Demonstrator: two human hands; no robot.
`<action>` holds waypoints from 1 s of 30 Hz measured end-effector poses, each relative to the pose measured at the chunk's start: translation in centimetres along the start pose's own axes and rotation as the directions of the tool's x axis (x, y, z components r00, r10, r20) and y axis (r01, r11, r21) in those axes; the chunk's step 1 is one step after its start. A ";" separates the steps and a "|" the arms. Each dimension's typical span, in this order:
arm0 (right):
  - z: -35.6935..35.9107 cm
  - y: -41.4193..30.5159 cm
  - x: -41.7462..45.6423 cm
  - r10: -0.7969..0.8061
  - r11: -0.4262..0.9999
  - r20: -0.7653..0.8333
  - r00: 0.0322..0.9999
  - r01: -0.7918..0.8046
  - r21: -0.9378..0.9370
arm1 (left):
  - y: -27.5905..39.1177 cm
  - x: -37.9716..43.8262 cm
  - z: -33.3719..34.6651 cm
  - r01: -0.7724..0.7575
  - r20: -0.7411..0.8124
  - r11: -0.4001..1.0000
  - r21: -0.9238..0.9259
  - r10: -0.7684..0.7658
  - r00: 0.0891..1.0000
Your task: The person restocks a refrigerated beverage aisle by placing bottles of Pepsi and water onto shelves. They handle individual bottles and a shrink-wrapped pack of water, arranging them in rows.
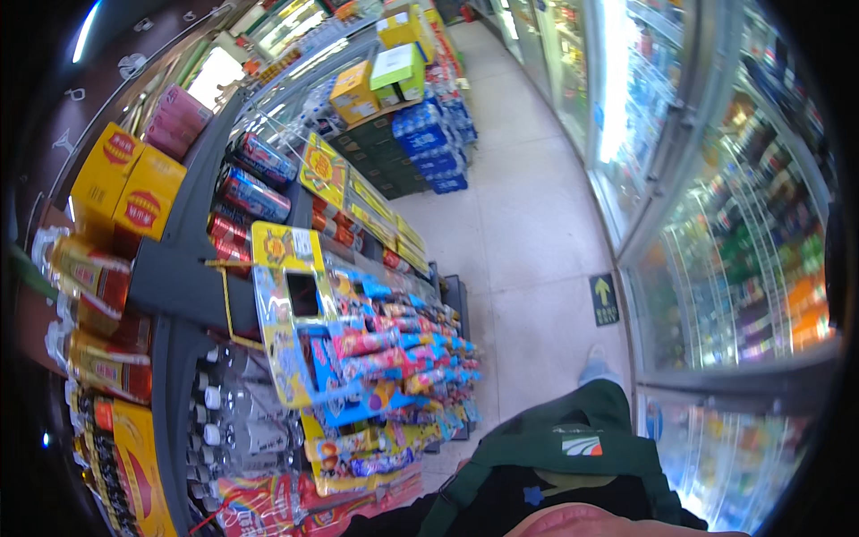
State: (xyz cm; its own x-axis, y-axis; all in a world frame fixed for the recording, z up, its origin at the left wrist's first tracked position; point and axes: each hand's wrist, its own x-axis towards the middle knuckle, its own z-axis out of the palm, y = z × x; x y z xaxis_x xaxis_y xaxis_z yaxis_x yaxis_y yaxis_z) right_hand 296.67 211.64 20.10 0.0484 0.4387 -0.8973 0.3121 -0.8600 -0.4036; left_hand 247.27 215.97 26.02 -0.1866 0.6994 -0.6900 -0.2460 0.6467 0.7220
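Neither of my hands is in view. Before me stands a shelf end in a shop aisle, hung with cards of colourful wrapped sweets point(402, 359). A yellow and clear plastic display card point(275, 335) hangs in front of them. Left of the sweets are clear plastic bottles point(245, 419) with white caps. Blue drink cans point(255, 194) and red cans point(229, 236) lie higher up in the picture. The dark green apron point(550, 429) I wear fills the lower middle.
Glass-doored drinks coolers point(711, 268) line the right side. Blue-wrapped bottle packs point(429, 144) and cartons point(397, 74) stand farther along the aisle. Yellow boxes point(144, 201) stand on the shelf at left. The pale tiled floor point(530, 221) bears a green arrow sign point(604, 300).
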 end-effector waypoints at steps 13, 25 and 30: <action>-2.6 -48.5 29.3 -0.399 0.903 0.034 0.916 0.399 -0.162 | 0.9 8.0 0.2 0.298 -0.213 0.909 -0.290 -0.365 0.906; 26.9 -92.1 31.6 -0.369 0.771 0.539 0.757 0.573 -0.277 | 5.6 19.6 2.2 0.223 -0.386 0.692 -0.687 -0.607 0.694; 36.4 -96.8 29.0 -0.018 0.661 0.660 0.751 0.505 -0.555 | 14.8 31.8 -3.2 0.289 -0.344 0.738 -0.610 -0.575 0.742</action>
State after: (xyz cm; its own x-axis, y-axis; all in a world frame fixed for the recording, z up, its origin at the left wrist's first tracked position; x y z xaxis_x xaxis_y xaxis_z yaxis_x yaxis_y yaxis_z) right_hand 233.34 298.17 26.67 -0.5961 0.1731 -0.7840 0.7576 -0.2023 -0.6206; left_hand 234.66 246.84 14.57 -0.3245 0.0426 -0.9449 -0.8155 0.4935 0.3023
